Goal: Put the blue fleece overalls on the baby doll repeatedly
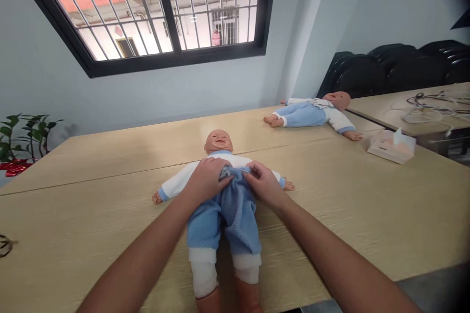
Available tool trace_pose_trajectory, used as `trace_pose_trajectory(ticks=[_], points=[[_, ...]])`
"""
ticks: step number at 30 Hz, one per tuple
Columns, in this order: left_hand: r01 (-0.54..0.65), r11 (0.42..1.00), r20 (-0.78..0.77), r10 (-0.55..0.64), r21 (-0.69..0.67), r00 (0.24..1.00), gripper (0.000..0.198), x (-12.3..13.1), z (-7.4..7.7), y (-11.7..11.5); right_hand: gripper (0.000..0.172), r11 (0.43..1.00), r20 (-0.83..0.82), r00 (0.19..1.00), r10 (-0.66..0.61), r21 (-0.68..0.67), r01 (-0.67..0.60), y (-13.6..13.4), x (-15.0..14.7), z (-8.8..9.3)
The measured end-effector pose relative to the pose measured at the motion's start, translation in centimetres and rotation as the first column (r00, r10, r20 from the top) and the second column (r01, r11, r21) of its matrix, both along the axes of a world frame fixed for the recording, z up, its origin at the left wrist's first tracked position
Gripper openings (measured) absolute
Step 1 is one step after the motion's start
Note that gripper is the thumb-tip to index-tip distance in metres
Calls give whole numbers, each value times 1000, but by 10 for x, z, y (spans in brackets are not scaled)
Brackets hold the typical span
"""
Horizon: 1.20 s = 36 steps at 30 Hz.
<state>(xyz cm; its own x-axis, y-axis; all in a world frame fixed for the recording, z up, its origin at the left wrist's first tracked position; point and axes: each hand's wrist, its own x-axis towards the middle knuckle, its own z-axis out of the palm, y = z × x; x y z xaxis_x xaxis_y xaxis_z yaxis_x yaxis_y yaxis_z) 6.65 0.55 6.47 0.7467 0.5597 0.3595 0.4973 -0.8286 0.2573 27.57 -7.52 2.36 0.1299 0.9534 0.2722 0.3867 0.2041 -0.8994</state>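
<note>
We are holding the waistband of the light-blue trousers (240, 212) on the near baby doll (219, 143), our left hand (210, 178) clamped on its left part and our right hand (267, 185) pinching its right part between thumb and fingers. The doll is lying face up on the wooden table (110, 234), head toward the window (176, 14), arms spreading outward, white cuffs showing below the trouser legs. To the right, a pale tissue box (385, 152) is standing on the tabletop, a white tissue (397, 136) poking from its top; we are unable to tell how full it is. A second doll (306, 113) is lying near it, and a leafy plant (35, 132) is rising beside shiny red wrapping (17, 167) at far left.
</note>
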Motion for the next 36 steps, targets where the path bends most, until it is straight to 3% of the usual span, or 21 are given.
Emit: trace_pose_trajectory(ticks=[3, 7, 9, 12, 14, 19, 24, 29, 33, 36], points=[[5, 1000, 55, -3, -23, 998, 20, 1, -2, 1, 21, 999, -102, 994, -35, 10, 36, 2, -1, -2], [41, 997, 137, -33, -61, 990, 32, 2, -10, 2, 20, 967, -11, 971, -240, 84, 240, 6, 0, -7], [64, 995, 129, -54, -72, 990, 47, 1, -14, 3, 19, 952, 21, 957, -288, 113, 284, 8, 0, -9], [61, 995, 76, -55, -78, 996, 75, -1, -15, 4, 18, 963, 10, 970, -245, 122, 242, 8, -2, -9], [54, 995, 71, -48, -84, 996, 81, -1, -11, 5, 15, 974, 28, 981, -193, 131, 187, 7, -3, -8], [-6, 994, 115, 18, -105, 993, 46, 12, 5, 16, 10, 979, 99, 985, -139, 162, 122, 6, -3, -6], [64, 990, 31, -60, -127, 998, 14, 24, 10, 26, 11, 984, 139, 985, -104, 160, 81, 4, 3, -7], [-27, 997, 258, 43, -68, 965, 12, 24, 4, 26, 28, 989, 248, 968, -46, 146, 10, 1, 9, 3], [-45, 995, 326, 13, 89, 945, 12, 24, -1, 23, 16, 990, 296, 953, -62, 138, 22, 3, 10, 7], [-70, 995, 271, 48, 71, 961, 16, 26, -3, 21, 8, 991, 312, 949, -38, 133, -3, 5, 7, 4]])
